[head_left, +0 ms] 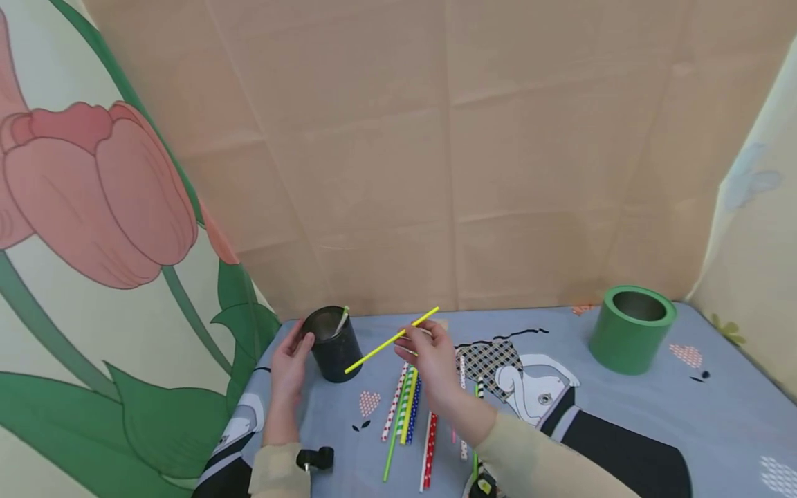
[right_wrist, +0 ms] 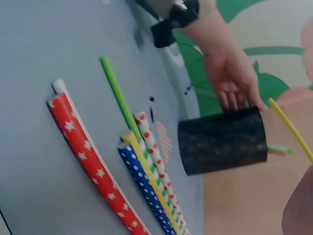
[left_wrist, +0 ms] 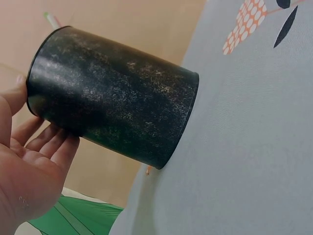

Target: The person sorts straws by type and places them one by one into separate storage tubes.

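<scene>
My left hand (head_left: 288, 366) holds a dark, mottled cylindrical cup (head_left: 336, 357) near its rim, thumb at the top edge and fingers against the side. One thin straw with a green end (head_left: 342, 321) leans out of its mouth. Between the fingertips of my right hand (head_left: 436, 363) is a plain yellow straw (head_left: 372, 354), slanting with its lower end by the cup's right side. In the right wrist view, the yellow straw (right_wrist: 292, 128) is beyond the cup's mouth, apart from it. Below, patterned straws (head_left: 412, 411) lie side by side on the cloth.
A red star-patterned straw (head_left: 430, 449) and a plain green straw (head_left: 390, 456) lie nearer me. More straws (head_left: 463, 373) are partly covered by my right forearm. A green cylindrical container (head_left: 623, 344) stands at the far right. Brown sheeting (head_left: 373, 173) hangs behind the blue printed tablecloth (head_left: 703, 429).
</scene>
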Demonstrator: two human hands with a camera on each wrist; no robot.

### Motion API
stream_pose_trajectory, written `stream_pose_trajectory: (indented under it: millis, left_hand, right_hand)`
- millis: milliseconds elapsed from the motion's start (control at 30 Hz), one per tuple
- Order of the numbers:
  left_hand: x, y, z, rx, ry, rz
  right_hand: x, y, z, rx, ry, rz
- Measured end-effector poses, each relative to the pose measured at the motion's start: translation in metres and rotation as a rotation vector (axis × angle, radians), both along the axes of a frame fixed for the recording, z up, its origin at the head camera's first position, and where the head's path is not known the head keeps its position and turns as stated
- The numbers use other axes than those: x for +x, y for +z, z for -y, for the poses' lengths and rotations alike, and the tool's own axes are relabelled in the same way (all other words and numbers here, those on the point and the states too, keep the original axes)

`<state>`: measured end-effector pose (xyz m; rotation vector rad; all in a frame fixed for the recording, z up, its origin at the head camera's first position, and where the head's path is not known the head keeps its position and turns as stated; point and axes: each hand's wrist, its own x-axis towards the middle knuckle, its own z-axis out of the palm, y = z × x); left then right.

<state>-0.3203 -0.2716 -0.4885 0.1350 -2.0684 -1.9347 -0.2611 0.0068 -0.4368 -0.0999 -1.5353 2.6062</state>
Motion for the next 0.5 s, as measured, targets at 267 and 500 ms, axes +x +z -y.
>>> stream_pose_trajectory:
  millis: [267,500]
  left_hand:
    - [0.002,0.001,-0.001,-0.006,0.009,0.000]
    - [0.002,0.001,0.000,0.005,-0.013,0.001]
  right_hand:
    - [0.006,-0.006,0.022,0.044,-0.010,-0.038]
    - [0.006,-0.001,0.039,-0.002,-0.058,-0.126]
